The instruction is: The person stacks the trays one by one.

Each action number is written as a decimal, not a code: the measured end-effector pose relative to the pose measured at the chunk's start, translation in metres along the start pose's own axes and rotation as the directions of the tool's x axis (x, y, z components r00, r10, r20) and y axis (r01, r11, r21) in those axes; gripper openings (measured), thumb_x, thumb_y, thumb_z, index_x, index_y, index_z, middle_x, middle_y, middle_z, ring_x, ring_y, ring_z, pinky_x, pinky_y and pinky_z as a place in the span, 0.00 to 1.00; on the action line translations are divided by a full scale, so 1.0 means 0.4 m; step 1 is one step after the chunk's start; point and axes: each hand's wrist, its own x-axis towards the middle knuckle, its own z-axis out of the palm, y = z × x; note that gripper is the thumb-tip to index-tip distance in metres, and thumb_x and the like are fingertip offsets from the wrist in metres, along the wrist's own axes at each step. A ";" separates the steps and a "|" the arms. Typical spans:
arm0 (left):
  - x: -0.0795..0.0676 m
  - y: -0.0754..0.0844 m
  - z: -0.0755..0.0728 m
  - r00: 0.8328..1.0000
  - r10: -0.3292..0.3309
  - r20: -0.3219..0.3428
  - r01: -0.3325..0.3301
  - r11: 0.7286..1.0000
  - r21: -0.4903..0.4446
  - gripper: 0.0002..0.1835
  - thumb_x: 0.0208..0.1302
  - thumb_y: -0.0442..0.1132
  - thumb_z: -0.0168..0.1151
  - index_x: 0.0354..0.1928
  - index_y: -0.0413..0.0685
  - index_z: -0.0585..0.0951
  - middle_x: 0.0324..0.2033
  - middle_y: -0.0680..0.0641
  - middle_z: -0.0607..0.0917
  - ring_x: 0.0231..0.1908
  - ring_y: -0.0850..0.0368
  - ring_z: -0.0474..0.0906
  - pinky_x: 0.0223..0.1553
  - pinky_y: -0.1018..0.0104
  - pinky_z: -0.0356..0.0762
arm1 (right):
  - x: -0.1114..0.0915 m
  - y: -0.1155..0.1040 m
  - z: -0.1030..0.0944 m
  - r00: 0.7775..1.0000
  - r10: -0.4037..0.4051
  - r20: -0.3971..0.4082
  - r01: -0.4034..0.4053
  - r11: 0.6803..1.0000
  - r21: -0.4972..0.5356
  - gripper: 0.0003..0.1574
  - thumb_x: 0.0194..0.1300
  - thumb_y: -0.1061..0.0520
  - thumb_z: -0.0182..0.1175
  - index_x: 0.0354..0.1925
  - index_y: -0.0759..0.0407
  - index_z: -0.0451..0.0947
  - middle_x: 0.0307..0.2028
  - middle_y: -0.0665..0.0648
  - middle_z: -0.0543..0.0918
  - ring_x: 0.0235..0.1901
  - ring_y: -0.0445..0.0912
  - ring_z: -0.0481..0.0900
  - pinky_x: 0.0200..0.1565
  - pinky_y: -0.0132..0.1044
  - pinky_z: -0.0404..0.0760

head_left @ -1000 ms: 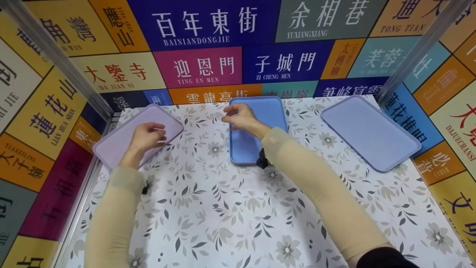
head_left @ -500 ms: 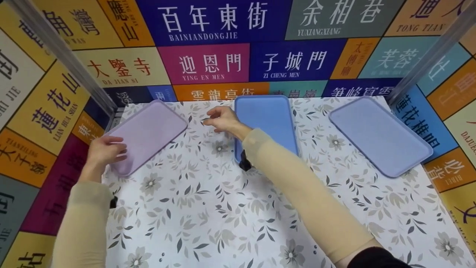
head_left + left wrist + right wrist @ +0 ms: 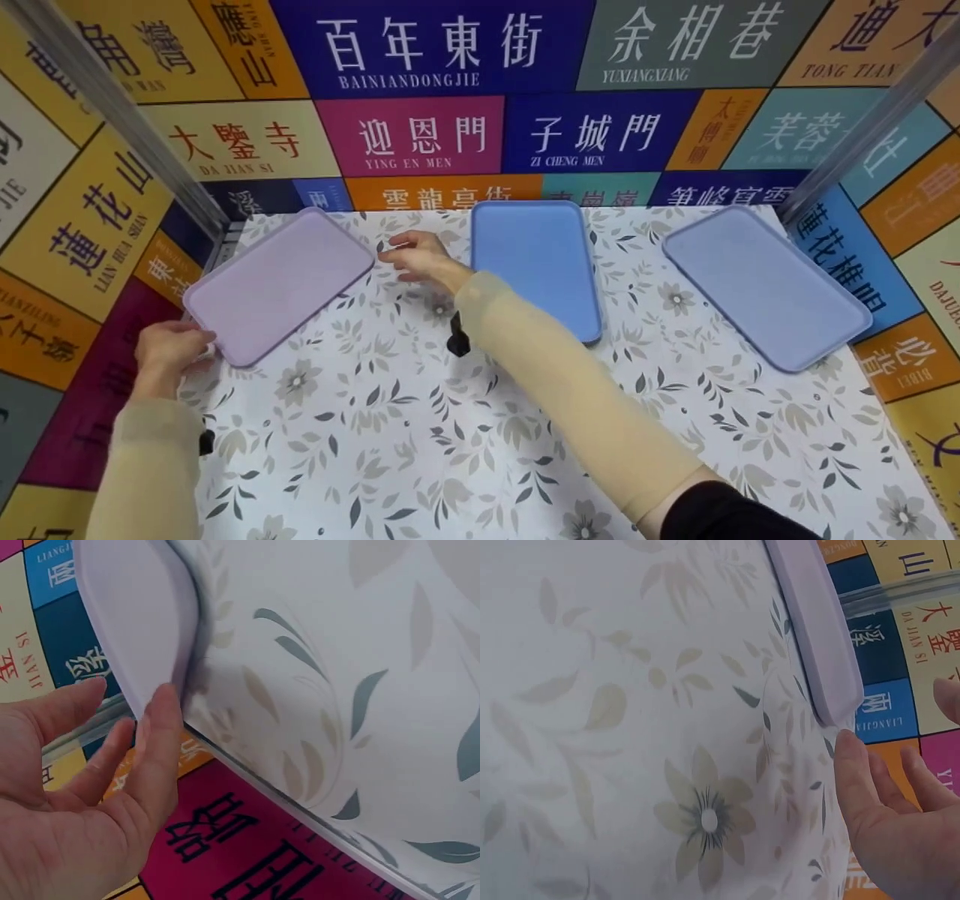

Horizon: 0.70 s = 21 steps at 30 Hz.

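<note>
A pale pink-lilac tray (image 3: 281,285) lies slantwise at the left of the table. My left hand (image 3: 171,351) is at its near-left end. In the left wrist view the fingers of that hand (image 3: 97,795) are extended, and one fingertip is at the tray's corner (image 3: 161,607), seemingly touching it. Between the pink tray and a blue tray (image 3: 532,262) is my right hand (image 3: 418,257), close to the pink tray's right corner. Seen from the right wrist, its loosely spread fingers (image 3: 859,772) reach just short of or against the tray end (image 3: 825,652); contact is unclear.
A periwinkle tray (image 3: 765,289) lies slantwise on the right. White cloth with grey flowers and leaves covers the table (image 3: 420,420). Panels with colourful lettering (image 3: 420,135) stand behind and at both sides, with metal corner posts (image 3: 142,112).
My left hand has moved from over the pink tray to its near-left end. My right hand has moved left, off the blue tray, toward the pink tray's right corner.
</note>
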 end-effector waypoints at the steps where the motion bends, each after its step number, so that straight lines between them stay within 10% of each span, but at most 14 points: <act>1: 0.001 -0.008 -0.004 1.000 -0.028 -0.008 0.027 1.000 -0.006 0.38 0.80 0.43 0.64 0.85 0.35 0.65 0.77 0.33 0.73 0.68 0.42 0.76 0.71 0.51 0.87 | 0.006 0.003 0.010 1.000 0.008 0.008 -0.008 0.999 0.036 0.39 0.76 0.57 0.72 0.78 0.66 0.73 0.74 0.70 0.82 0.76 0.66 0.80 0.73 0.55 0.86; 11: 0.027 -0.047 -0.009 0.997 -0.078 0.027 0.081 0.984 -0.161 0.43 0.82 0.39 0.60 0.90 0.38 0.54 0.87 0.31 0.60 0.81 0.35 0.66 0.80 0.42 0.76 | 0.055 0.024 0.074 0.997 0.076 0.010 -0.076 0.968 0.240 0.36 0.73 0.60 0.74 0.75 0.64 0.77 0.69 0.64 0.84 0.78 0.65 0.76 0.77 0.58 0.82; 21: 0.052 -0.026 0.019 0.999 -0.012 0.047 0.022 0.974 -0.223 0.40 0.84 0.38 0.57 0.91 0.45 0.55 0.88 0.33 0.61 0.78 0.40 0.72 0.68 0.53 0.88 | 0.105 0.031 0.084 0.995 0.084 0.057 -0.091 0.985 0.146 0.41 0.75 0.56 0.72 0.81 0.59 0.72 0.81 0.60 0.74 0.84 0.58 0.68 0.81 0.54 0.78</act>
